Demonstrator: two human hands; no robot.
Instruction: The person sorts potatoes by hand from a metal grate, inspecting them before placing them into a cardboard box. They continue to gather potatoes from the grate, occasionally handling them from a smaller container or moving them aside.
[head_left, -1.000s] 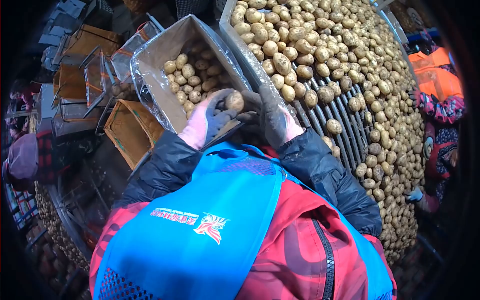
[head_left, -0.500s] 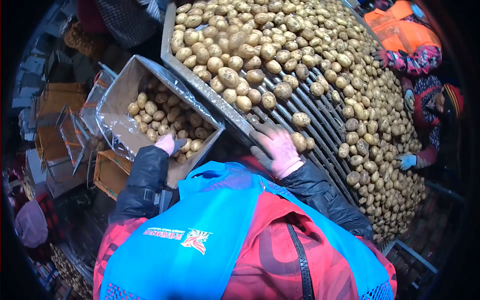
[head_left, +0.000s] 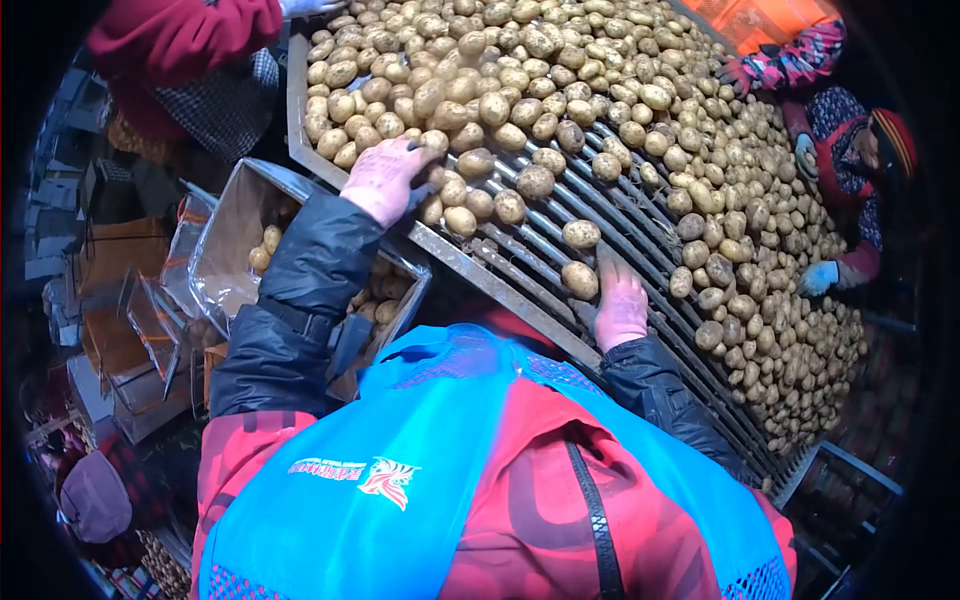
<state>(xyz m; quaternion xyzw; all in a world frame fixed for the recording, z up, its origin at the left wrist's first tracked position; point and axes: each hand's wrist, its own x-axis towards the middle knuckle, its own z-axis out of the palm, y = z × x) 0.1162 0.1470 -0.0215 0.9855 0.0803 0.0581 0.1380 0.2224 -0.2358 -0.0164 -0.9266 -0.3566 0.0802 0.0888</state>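
Observation:
My left hand (head_left: 383,178), in a pink glove with dark fingertips, reaches over the near edge of the slatted sorting table (head_left: 470,262). Its fingers are apart, touching or just beside potatoes (head_left: 478,163) heaped there. Lower on the metal slats, my right hand (head_left: 622,308), gloved alike, has its fingers stretched out. One potato (head_left: 580,280) lies between its thumb and fingers, resting on the slats; another (head_left: 581,234) sits just above. Under my left arm stands a plastic-lined box (head_left: 215,262) with potatoes inside, partly hidden by the sleeve.
A large potato heap (head_left: 740,240) covers the table's far side. Across it are a co-worker in an orange vest (head_left: 760,20) and another with a blue glove (head_left: 820,277). A person in a dark red sleeve (head_left: 190,40) stands at upper left. Wire-framed boxes (head_left: 125,255) crowd the left.
My left hand has left the potatoes in the box and moved up to the table's edge. My right hand has shifted right, onto the slats beside a potato. A dark red sleeve has come into view.

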